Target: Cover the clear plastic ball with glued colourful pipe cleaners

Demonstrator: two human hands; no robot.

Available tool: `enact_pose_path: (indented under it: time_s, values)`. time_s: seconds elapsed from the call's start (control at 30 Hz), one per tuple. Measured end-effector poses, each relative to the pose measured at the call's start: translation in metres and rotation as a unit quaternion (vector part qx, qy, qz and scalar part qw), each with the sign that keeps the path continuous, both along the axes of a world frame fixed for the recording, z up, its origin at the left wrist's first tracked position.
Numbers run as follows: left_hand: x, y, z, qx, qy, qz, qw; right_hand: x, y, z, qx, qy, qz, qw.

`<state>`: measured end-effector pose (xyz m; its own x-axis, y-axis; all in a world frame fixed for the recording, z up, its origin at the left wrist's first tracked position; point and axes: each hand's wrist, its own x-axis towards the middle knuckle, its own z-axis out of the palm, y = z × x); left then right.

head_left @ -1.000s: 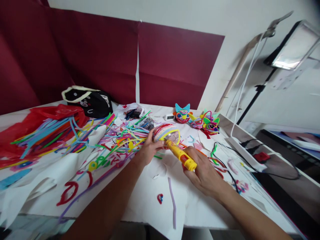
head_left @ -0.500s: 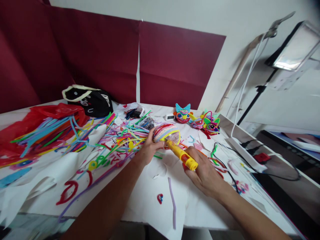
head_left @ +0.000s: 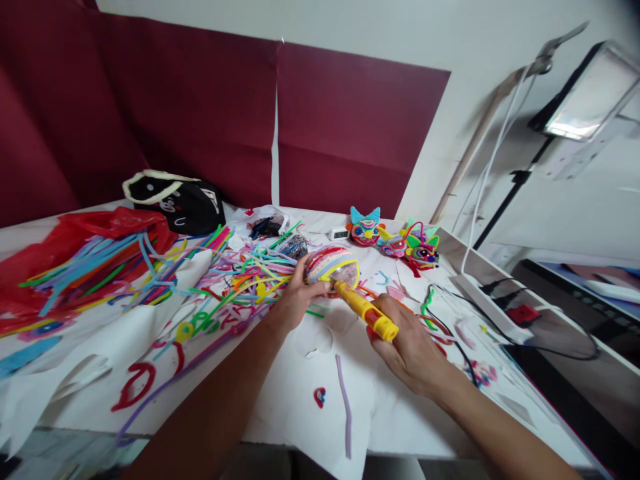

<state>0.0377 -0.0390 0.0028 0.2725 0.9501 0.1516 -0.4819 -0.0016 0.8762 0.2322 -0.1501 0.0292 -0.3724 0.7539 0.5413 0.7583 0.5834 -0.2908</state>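
Observation:
My left hand (head_left: 299,297) grips the left side of a round ball (head_left: 330,261) covered in coloured pipe-cleaner bands, with a bare clear patch at its right. In my right hand (head_left: 400,337) is a yellow tool (head_left: 367,310) shaped like a glue gun, its tip at the ball's lower edge beside my left thumb. Below them a small red and blue piece (head_left: 319,397) and a purple pipe cleaner (head_left: 344,407) lie on white paper (head_left: 295,413).
Loose pipe cleaners (head_left: 250,273) and a red plastic bag (head_left: 120,223) spread over the left. Behind stand a black bag (head_left: 195,207), a small white display (head_left: 339,234) and decorated balls (head_left: 365,230). A power strip (head_left: 493,310) with cables lies right.
Hardly anything differs. The rear end of the yellow tool has shifted very slightly right, and its tip stays at the ball, which my left hand still holds.

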Motion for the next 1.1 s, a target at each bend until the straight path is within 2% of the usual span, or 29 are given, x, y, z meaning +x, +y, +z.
enact_pose_path:
  time_s: [0.23, 0.6, 1.1]
  values:
    - [0.0002, -0.0030, 0.0058, -0.020, 0.007, 0.008, 1.000, 0.0025, -0.0016, -0.0008, 0.010, 0.004, 0.003, 1.000]
    - [-0.0006, -0.0001, 0.0010, 0.005, 0.013, 0.001, 1.000, -0.0004, 0.0022, 0.0030, -0.001, 0.003, 0.006, 1.000]
    - [-0.0006, -0.0019, 0.0044, -0.005, 0.008, 0.005, 1.000, -0.0005, 0.0022, 0.0022, 0.002, 0.000, -0.006, 1.000]
